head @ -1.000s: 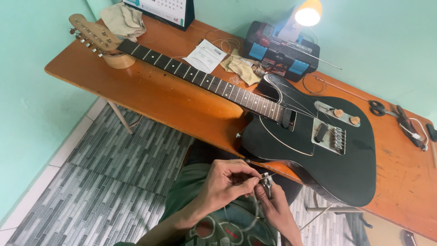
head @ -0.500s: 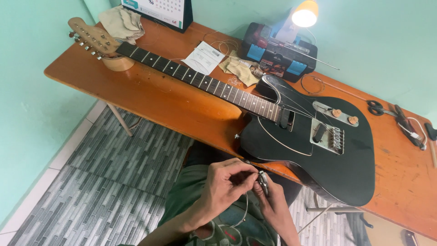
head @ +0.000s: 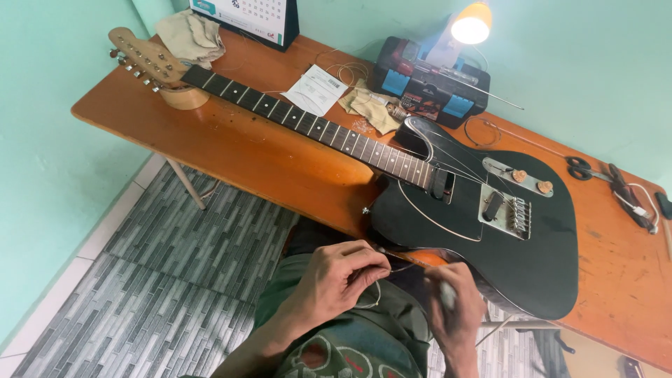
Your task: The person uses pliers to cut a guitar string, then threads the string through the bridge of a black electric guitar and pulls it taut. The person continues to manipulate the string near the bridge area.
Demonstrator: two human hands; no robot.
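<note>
Your guitar body (head: 483,238) has a glossy black finish that catches the lamp, and the bridge (head: 505,212) and control plate (head: 521,177) look like bright polished metal. The headstock (head: 140,59) is pale bare-looking wood, while the fretboard (head: 315,129) is dark wood with metal frets. The table (head: 231,150) is orange-brown wood, smooth with a slight sheen. That rag (head: 190,36) is soft crumpled cloth. You're pinching thin metal wire (head: 374,301) in your left hand (head: 339,276).

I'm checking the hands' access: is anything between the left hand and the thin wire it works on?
Nothing visible. The left hand already pinches the thin wire at its fingertips; the right hand is close beside it, below the black guitar.
</note>
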